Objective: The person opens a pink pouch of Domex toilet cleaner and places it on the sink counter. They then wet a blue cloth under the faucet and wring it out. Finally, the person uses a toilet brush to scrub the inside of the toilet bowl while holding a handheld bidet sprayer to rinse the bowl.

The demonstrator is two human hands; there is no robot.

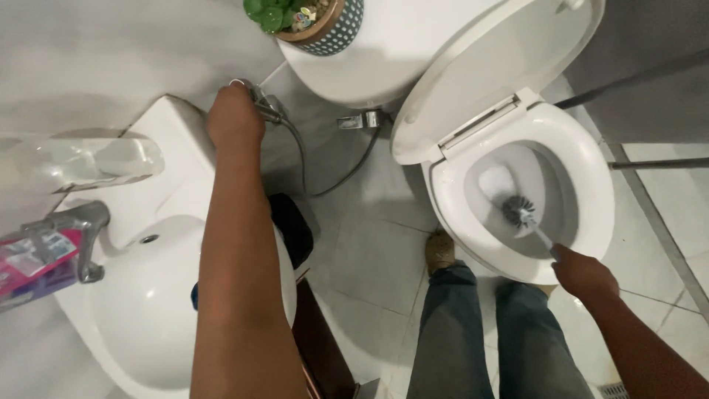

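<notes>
My right hand (pixel 583 272) grips the handle of a toilet brush (pixel 519 212), whose dark bristle head is down inside the white toilet bowl (pixel 594 159). The lid and seat (pixel 487 66) stand raised. My left hand (pixel 234 117) reaches far forward and is closed around a metal bidet sprayer (pixel 266 106) near the wall. Its grey hose (pixel 325 181) loops down and back up to a valve beside the cistern (pixel 369 52).
A white washbasin (pixel 140 310) with a chrome tap (pixel 81 229) sits at the left, a pink packet (pixel 33 262) on its edge. A potted plant (pixel 314 18) stands on the cistern. A black bin (pixel 292 225) is by the basin. My jeans-clad legs stand before the bowl.
</notes>
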